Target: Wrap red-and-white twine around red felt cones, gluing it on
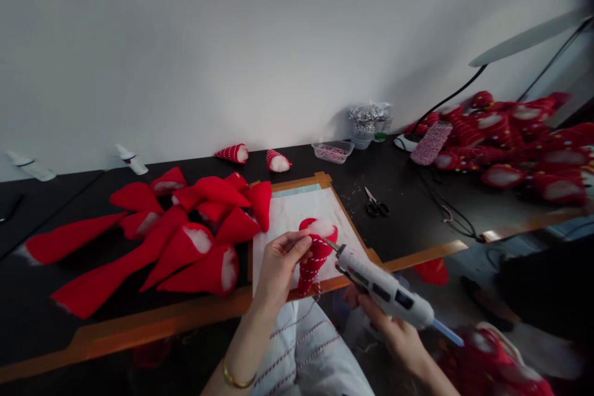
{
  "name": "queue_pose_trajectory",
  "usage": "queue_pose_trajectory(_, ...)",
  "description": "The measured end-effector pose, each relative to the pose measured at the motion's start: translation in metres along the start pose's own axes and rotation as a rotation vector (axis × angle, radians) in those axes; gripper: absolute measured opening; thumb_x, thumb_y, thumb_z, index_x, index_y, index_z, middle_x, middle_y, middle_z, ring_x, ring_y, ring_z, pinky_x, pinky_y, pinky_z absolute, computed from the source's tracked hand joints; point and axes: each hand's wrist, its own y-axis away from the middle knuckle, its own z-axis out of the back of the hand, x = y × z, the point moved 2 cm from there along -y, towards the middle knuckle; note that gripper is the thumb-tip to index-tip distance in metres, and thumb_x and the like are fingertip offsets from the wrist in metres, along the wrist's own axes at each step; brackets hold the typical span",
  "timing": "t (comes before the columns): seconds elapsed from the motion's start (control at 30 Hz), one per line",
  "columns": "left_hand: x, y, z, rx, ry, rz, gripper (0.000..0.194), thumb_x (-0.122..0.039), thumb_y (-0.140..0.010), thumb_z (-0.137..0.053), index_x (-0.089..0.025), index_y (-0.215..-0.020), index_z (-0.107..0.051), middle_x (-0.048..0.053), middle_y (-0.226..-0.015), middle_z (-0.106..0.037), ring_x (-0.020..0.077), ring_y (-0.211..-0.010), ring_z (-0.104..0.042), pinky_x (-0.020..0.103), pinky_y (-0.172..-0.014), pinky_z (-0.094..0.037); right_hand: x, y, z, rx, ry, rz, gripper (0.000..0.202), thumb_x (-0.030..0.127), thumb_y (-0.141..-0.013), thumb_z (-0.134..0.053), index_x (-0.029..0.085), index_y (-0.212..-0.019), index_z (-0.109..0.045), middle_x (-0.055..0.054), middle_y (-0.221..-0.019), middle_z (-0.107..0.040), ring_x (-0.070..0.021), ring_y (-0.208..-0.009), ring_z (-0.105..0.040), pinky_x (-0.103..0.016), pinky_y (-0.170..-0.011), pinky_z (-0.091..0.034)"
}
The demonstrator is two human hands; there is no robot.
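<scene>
My left hand pinches a red stuffed felt cone wound with red-and-white twine, held over a white mat. White stuffing shows at the cone's top. My right hand grips a white hot glue gun; its nozzle touches the cone's side near the twine. Loose twine trails down from the cone across my lap.
A pile of red felt cones lies left of the mat on the black table. Two twine-wrapped cones, a clear tub, scissors, a twine spool, a lamp cable and a heap of finished cones sit farther back.
</scene>
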Motion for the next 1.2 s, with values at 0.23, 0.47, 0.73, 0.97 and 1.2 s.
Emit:
queue_pose_trajectory(0.23,0.001,-0.001,-0.002,-0.056,0.076,0.032,0.035,-0.029,-0.053,-0.092,-0.014,-0.081,-0.077,0.003,-0.071,-0.073,0.0072,-0.058,-0.061,0.017,-0.058,-0.048,-0.002,0.002,-0.008,0.010,-0.012,-0.039,0.044,0.062,-0.080,-0.065,0.018,-0.081,-0.068,-0.008,-0.080,-0.067,-0.0223,-0.073,-0.061,-0.032,-0.068,-0.053)
queue_pose_trajectory(0.47,0.002,0.000,-0.003,-0.049,0.085,0.033,0.035,-0.029,-0.054,-0.092,-0.013,-0.081,-0.076,0.003,-0.069,-0.072,0.0080,-0.057,-0.061,0.017,-0.057,-0.049,0.000,-0.003,-0.013,0.006,0.011,-0.023,0.045,0.063,-0.080,-0.065,0.018,-0.080,-0.067,-0.006,-0.077,-0.065,-0.0200,-0.070,-0.058,-0.030,-0.067,-0.051)
queue_pose_trajectory(0.73,0.001,0.001,-0.002,-0.043,0.077,0.033,0.034,-0.029,-0.055,-0.091,-0.013,-0.081,-0.076,0.004,-0.071,-0.074,0.0099,-0.060,-0.064,0.019,-0.059,-0.051,0.006,-0.004,-0.015,0.005,-0.023,-0.003,0.043,0.061,-0.081,-0.064,0.018,-0.075,-0.065,-0.005,-0.075,-0.063,-0.0185,-0.068,-0.057,-0.028,-0.063,-0.050)
queue_pose_trajectory(0.97,0.004,0.001,0.001,-0.024,0.020,0.009,0.034,-0.032,-0.059,-0.090,-0.014,-0.084,-0.075,0.003,-0.071,-0.073,0.0092,-0.061,-0.063,0.018,-0.059,-0.050,0.012,-0.004,-0.015,0.063,-0.114,-0.012,0.038,0.056,-0.084,-0.063,0.019,-0.074,-0.064,-0.004,-0.069,-0.063,-0.0180,-0.065,-0.057,-0.027,-0.062,-0.049)
queue_pose_trajectory(1.2,0.002,0.001,0.004,-0.002,-0.043,-0.025,0.030,-0.032,-0.064,-0.087,-0.015,-0.085,-0.075,0.003,-0.075,-0.074,0.0086,-0.061,-0.061,0.018,-0.058,-0.048,0.017,-0.009,-0.005,0.084,-0.087,-0.093,0.040,0.057,-0.083,-0.064,0.018,-0.079,-0.066,-0.006,-0.072,-0.066,-0.0196,-0.069,-0.060,-0.028,-0.064,-0.049)
